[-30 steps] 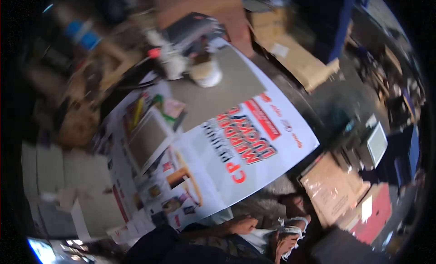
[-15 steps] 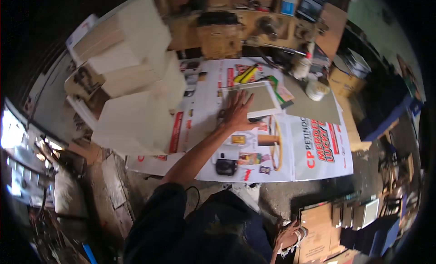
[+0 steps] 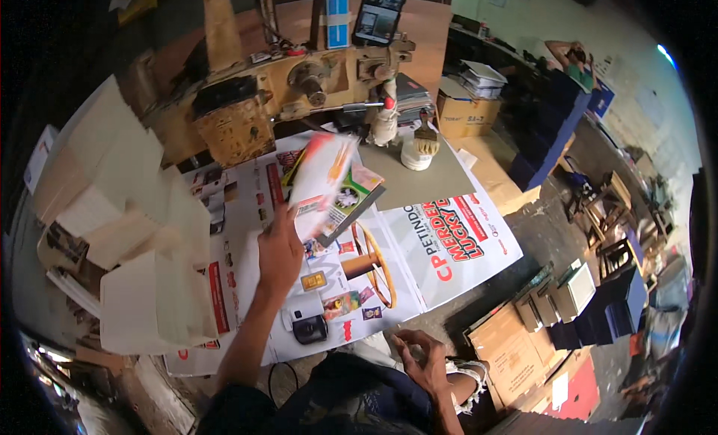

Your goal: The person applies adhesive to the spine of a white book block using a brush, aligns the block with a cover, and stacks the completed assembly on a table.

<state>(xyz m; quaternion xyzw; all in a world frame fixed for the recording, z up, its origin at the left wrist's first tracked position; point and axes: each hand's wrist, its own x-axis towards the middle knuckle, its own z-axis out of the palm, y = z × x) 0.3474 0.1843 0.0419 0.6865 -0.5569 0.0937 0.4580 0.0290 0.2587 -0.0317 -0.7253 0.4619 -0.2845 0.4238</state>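
Observation:
In my left hand (image 3: 280,248) is a flat printed white-and-red card (image 3: 320,182), blurred by motion and raised at a tilt over the table. Its fingers close on the card's near end. Behind the card lies a dark grey board (image 3: 360,216) with pink, green and black printed pieces, partly covered. My right hand (image 3: 422,356) is low at the table's front edge, over my lap, with its fingers curled together; whatever they hold, if anything, is hidden. A printed poster sheet (image 3: 419,274) covers the tabletop.
Tall stacks of cream paper blocks (image 3: 157,300) fill the left side. Behind stand a wooden press (image 3: 232,128), a red-tipped bottle (image 3: 383,121) and a white pot (image 3: 416,158) with a brush (image 3: 426,138). Cardboard (image 3: 512,345) and bound blocks lie right; a person (image 3: 578,61) is far off.
My left hand has gone from lying spread on a white-edged panel to holding the printed card up. That panel no longer shows flat. My right hand has come up to the table edge; the view has turned.

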